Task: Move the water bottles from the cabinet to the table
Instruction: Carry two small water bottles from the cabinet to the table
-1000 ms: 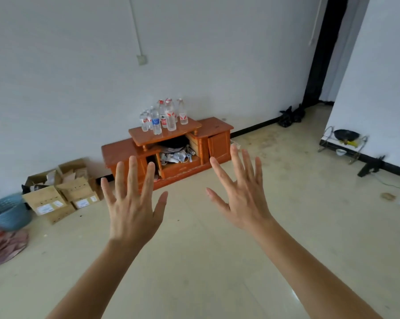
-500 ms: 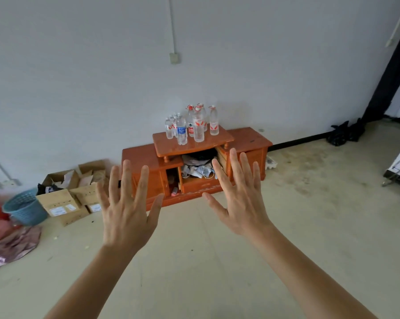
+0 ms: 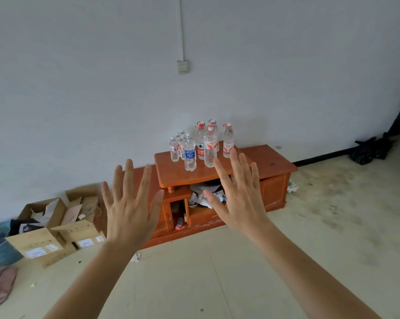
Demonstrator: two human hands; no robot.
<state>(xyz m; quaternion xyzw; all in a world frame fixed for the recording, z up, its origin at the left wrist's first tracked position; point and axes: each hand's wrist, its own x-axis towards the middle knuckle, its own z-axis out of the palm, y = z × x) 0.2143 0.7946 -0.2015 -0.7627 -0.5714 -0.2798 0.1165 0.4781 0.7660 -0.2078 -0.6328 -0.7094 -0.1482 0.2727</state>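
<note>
Two open hands, bottles not yet reached

Our left hand (image 3: 130,210) and right hand (image 3: 238,199) are raised with fingers straight and spread, each grip wide open and holding nothing; the bottles (image 3: 201,146) stand upright in a tight cluster on the raised top of the cabinet (image 3: 263,166), against the wall (image 3: 79,88) and apart from our hands. We judge the step in hand to be the approach. To do it well, we would close in square to the cabinet and take the front row first, the blue-label bottle (image 3: 190,155) and the tall bottle (image 3: 210,148) just beside it, so nothing behind gets knocked. We would wrap each grip round the body below the shoulder and lift straight up before turning. No counter shows in view, so we cannot tell where to carry them
</note>
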